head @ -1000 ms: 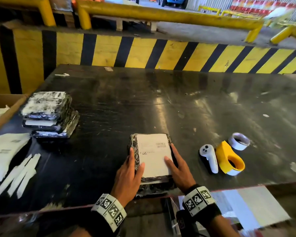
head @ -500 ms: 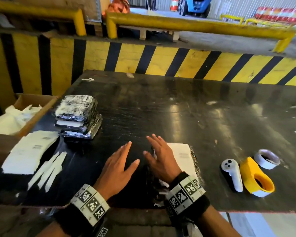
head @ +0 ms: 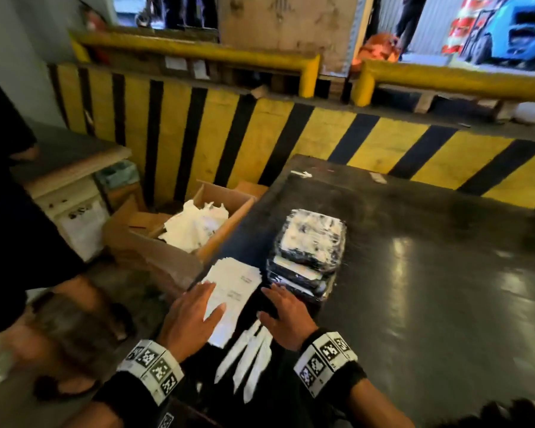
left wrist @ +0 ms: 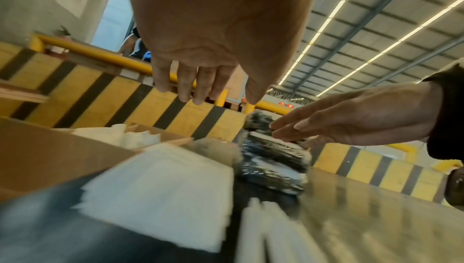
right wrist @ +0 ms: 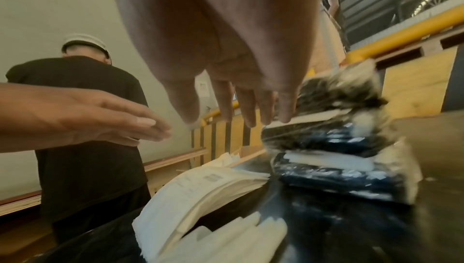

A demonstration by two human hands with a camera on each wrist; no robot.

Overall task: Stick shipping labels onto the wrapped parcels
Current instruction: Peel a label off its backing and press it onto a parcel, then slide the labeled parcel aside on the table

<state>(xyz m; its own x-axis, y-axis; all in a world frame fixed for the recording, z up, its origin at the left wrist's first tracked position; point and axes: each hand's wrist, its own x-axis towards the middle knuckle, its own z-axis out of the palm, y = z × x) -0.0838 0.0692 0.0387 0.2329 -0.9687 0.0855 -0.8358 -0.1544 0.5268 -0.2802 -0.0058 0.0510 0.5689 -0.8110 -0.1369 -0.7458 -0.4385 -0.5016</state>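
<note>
A stack of black plastic-wrapped parcels [head: 309, 257] [left wrist: 273, 160] [right wrist: 336, 148] stands near the left edge of the dark table [head: 430, 288]. Beside it on the left lies a pile of white shipping labels [head: 232, 291] [left wrist: 165, 194] [right wrist: 200, 192]. My left hand [head: 192, 313] [left wrist: 200, 80] hovers open over the label pile, fingers straight. Just in front of the parcel stack my right hand [head: 286, 313] [right wrist: 241, 104] is open too, holding nothing. Three white backing strips [head: 244, 356] [right wrist: 226, 237] lie on the table between my wrists.
A cardboard box [head: 173, 242] with crumpled white paper stands off the table's left edge. A person in a black shirt [right wrist: 85, 128] stands close on the left. A yellow-and-black striped barrier [head: 260, 134] runs behind the table.
My head has turned left; the labelled parcel, controller and tape have left the view. Both hands moved left from that parcel to the label pile and the parcel stack.
</note>
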